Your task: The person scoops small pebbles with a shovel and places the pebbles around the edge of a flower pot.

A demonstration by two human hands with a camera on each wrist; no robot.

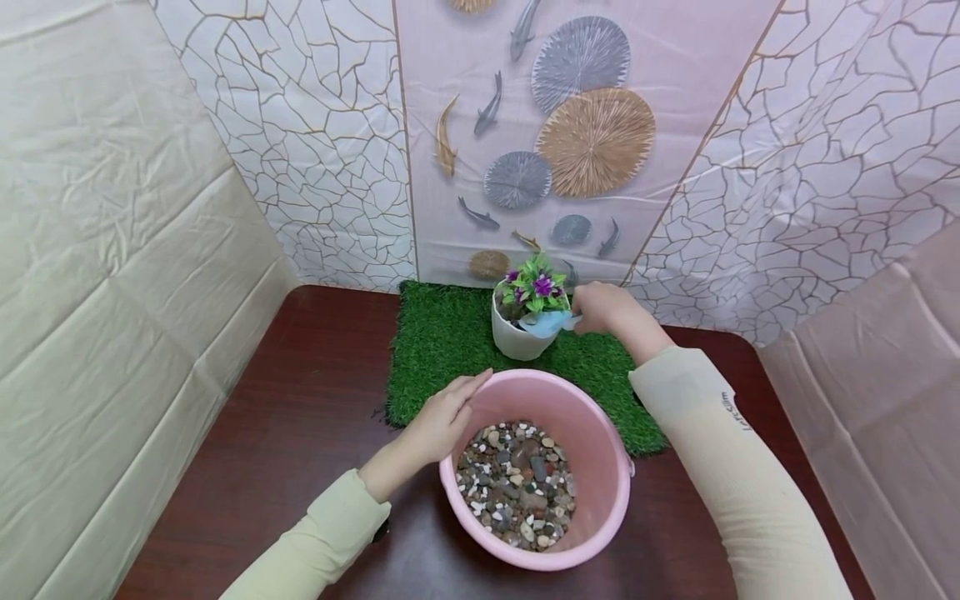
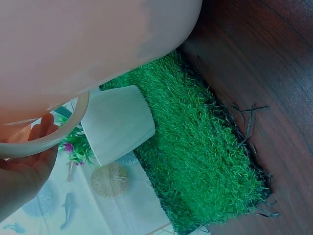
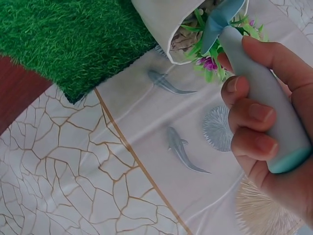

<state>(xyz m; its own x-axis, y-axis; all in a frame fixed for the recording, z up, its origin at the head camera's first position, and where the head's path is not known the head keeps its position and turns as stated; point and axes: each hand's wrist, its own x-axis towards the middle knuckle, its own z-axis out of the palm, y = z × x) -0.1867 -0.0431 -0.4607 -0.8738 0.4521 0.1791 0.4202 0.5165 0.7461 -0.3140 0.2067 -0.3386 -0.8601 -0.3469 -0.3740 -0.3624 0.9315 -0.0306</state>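
A pink bucket (image 1: 615, 517) stands on the table with pebbles (image 1: 517, 483) of mixed colours inside. My left hand (image 1: 442, 415) holds its rim at the upper left; the left wrist view shows fingers (image 2: 46, 128) beyond a pale curved band. Behind the bucket, a white pot (image 1: 517, 340) bears a leafy plant (image 1: 536, 283) with purple flowers. Fingers curled round its grey handle, my right hand (image 1: 603, 307) grips a small trowel (image 3: 259, 88). The trowel's light blue blade (image 1: 546, 322) lies over the pot's front right rim, beside the leaves.
Under the pot lies a green artificial grass mat (image 1: 435, 342), partly covered by the bucket. The dark wooden table (image 1: 315, 375) is enclosed by cloth walls, with a fish-patterned panel (image 1: 465, 108) at the back and a beige cloth (image 1: 127, 233) on the left.
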